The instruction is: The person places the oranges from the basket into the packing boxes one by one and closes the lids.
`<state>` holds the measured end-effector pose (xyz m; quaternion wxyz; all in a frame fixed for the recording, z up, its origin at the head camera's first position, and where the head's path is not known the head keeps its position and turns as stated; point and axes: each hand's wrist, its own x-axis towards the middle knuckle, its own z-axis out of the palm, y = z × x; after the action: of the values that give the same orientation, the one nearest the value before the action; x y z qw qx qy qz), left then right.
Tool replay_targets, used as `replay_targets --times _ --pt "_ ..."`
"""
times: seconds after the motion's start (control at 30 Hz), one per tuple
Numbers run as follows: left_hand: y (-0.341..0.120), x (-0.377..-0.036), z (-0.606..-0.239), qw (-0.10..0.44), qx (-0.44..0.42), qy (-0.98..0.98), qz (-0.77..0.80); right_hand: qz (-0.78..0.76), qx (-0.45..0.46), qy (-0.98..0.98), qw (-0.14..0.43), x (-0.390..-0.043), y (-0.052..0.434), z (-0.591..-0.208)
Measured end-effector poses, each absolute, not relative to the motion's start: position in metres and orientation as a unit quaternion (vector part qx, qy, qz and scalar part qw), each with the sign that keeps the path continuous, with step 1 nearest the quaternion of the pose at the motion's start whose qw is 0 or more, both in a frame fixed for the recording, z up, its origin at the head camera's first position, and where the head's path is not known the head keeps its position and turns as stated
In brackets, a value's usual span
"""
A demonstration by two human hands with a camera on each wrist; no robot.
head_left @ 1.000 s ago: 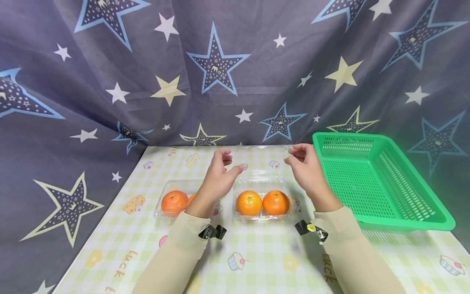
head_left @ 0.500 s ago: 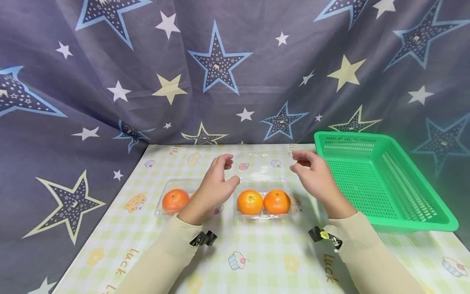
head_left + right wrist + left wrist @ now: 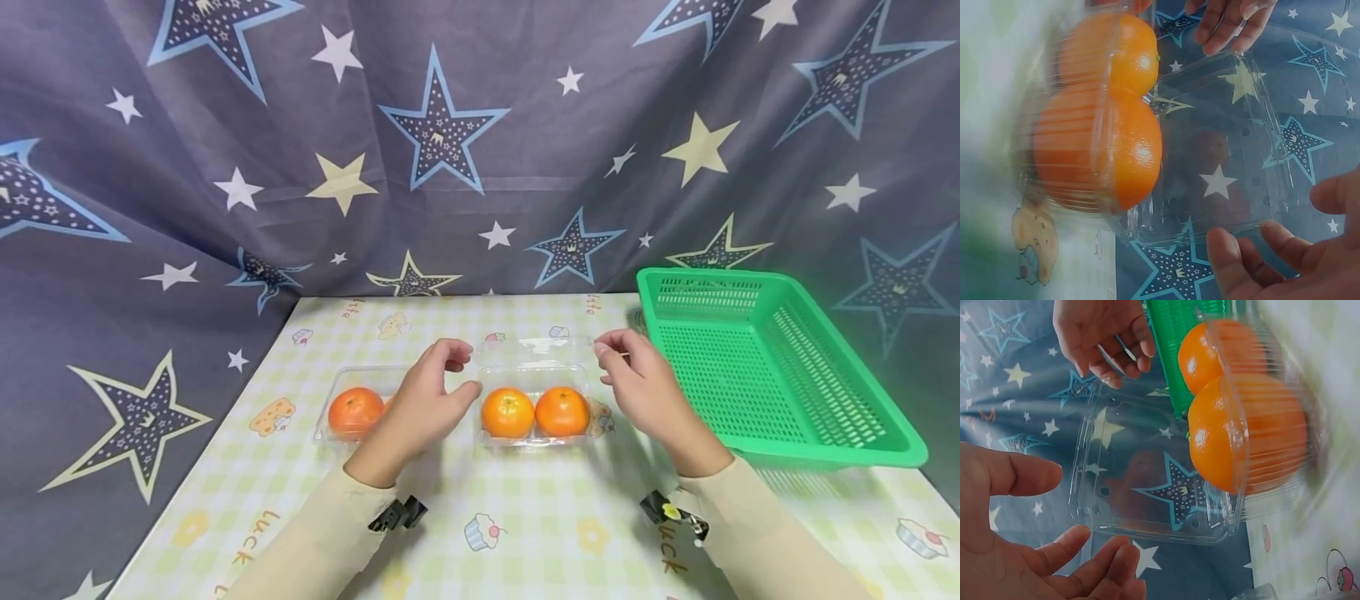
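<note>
The left hand [image 3: 423, 400] is hovering at the left end of the clear box [image 3: 534, 417], its fingers loosely curled and its thumb stretched toward the box's near left corner. In the left wrist view the fingers [image 3: 1085, 556] are lying just short of the lid's edge, gripping nothing. The right hand [image 3: 637, 385] is mirroring it at the right end of the box, fingers bent, with the fingertips [image 3: 603, 350] close to the lid's [image 3: 536, 348] far right corner. Whether they are touching the plastic cannot be told, and the right wrist view shows the fingers [image 3: 1235, 262] apart from the lid, closed on nothing. Both forearms, in beige sleeves, are reaching forward over the table [image 3: 525, 533].

The box is sitting between the two hands, its hinged lid standing partly raised behind the tray. Two oranges [image 3: 536, 412] are lying side by side in it, touching, glossy and bright.

To the left of the box, partly behind the left hand, a second clear box [image 3: 360, 408] is holding another orange [image 3: 356, 412]. To the right of the box, beyond the right hand, a green basket [image 3: 772, 375] is resting on the table. The table is wearing a pale checked cloth printed with cupcakes. Behind the box, a dark blue curtain [image 3: 450, 142] with stars is hanging as a backdrop.
</note>
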<state>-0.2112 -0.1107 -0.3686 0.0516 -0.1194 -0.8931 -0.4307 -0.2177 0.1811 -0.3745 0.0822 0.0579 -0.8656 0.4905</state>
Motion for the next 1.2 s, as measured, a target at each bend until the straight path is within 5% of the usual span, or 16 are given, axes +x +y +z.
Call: replay_targets --times 1.2 --pt "-0.107 -0.185 -0.408 -0.022 -0.115 -0.869 -0.48 0.518 0.02 -0.854 0.046 -0.19 0.175 -0.414"
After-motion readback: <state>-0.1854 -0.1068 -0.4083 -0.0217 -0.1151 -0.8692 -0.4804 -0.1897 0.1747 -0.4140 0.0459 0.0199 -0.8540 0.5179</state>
